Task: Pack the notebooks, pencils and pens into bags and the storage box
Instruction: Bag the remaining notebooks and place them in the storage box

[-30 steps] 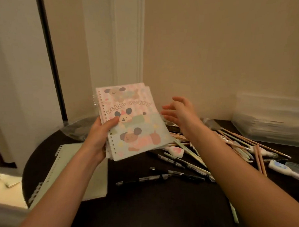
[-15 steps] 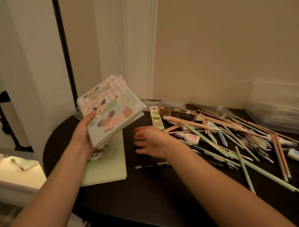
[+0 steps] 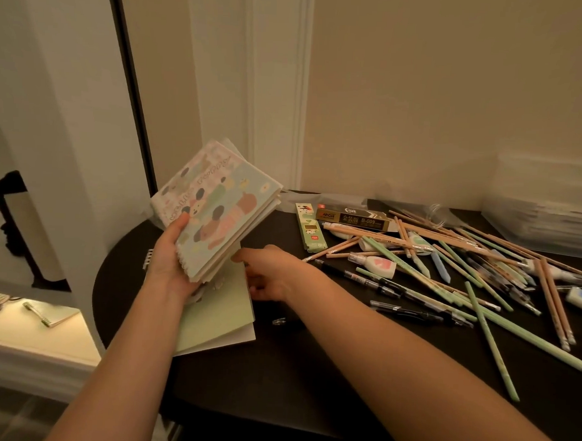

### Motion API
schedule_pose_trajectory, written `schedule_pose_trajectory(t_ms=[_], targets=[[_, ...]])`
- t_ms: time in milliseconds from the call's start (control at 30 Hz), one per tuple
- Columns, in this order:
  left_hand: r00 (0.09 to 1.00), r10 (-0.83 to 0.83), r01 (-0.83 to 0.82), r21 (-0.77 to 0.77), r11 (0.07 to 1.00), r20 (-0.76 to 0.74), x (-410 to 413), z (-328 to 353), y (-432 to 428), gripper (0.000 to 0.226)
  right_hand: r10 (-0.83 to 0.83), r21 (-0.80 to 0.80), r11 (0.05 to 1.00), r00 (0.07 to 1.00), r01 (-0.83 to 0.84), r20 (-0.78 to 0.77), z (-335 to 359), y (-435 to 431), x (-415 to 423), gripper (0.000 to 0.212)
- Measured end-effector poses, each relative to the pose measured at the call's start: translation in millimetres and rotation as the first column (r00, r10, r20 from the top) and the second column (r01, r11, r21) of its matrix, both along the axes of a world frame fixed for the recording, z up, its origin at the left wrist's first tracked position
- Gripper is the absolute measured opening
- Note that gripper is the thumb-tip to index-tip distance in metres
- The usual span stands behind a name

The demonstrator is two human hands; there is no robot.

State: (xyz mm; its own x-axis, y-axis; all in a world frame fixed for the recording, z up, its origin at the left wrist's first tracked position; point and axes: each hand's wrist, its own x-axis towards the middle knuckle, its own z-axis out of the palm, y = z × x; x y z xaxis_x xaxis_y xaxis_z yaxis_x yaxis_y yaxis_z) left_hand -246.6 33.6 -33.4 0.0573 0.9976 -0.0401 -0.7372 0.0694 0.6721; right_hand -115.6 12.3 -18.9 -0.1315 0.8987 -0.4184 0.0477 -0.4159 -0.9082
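My left hand (image 3: 167, 261) grips a small stack of spiral notebooks with a puppy cover (image 3: 216, 213), tilted up above the table's left end. Under it a pale green notebook (image 3: 215, 320) lies flat on the dark table (image 3: 275, 386). My right hand (image 3: 267, 272) reaches to the right edge of the green notebook, fingers touching it; its grip is partly hidden by the held stack. A heap of wooden and green pencils (image 3: 464, 261) and black pens (image 3: 412, 312) is spread over the right half of the table. A clear storage box (image 3: 543, 218) stands at the back right.
Two flat boxes, one gold and black (image 3: 353, 216) and one green (image 3: 309, 231), lie by the pencils. Correction tapes (image 3: 378, 262) sit among them. A pen cap (image 3: 278, 320) lies near my right wrist. Scissors and a small notebook (image 3: 50, 316) rest on a low white ledge at the left.
My right hand moved left and down from the open table to the green notebook's edge. My left hand tilted the puppy notebooks further upright and a little to the right.
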Motion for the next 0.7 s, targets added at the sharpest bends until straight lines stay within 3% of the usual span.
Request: schedule_pose_trajectory(t_ms=[133,233,400,500,700], targets=[[1.0,-0.006,0.006,0.001,1.0,0.011,-3.2,-2.2,1.1,0.023,0.067,0.051,0.996,0.979,-0.078,0.191,-1.9,0.6,-3.0,0.035],[1.0,-0.02,0.02,-0.002,1.0,0.013,-3.8,-3.0,2.8,0.026,0.085,0.094,0.99,0.973,-0.107,0.213,-3.6,0.2,1.4,0.043],[0.997,-0.039,0.038,-0.021,0.999,-0.059,-5.7,10.8,5.8,0.024,-0.011,0.215,0.976,0.993,-0.014,0.118,-12.9,2.6,0.3,0.038],[0.995,-0.041,0.041,-0.009,0.999,-0.085,-5.7,25.1,7.5,0.028,-0.074,0.23,0.97,0.996,0.082,-0.044,-11.0,4.7,10.7,0.006],[0.995,-0.035,0.041,0.058,0.998,-0.09,11.0,51.9,8.0,0.017,-0.165,0.204,0.951,0.94,0.231,-0.298,-0.3,7.4,44.3,0.016]])
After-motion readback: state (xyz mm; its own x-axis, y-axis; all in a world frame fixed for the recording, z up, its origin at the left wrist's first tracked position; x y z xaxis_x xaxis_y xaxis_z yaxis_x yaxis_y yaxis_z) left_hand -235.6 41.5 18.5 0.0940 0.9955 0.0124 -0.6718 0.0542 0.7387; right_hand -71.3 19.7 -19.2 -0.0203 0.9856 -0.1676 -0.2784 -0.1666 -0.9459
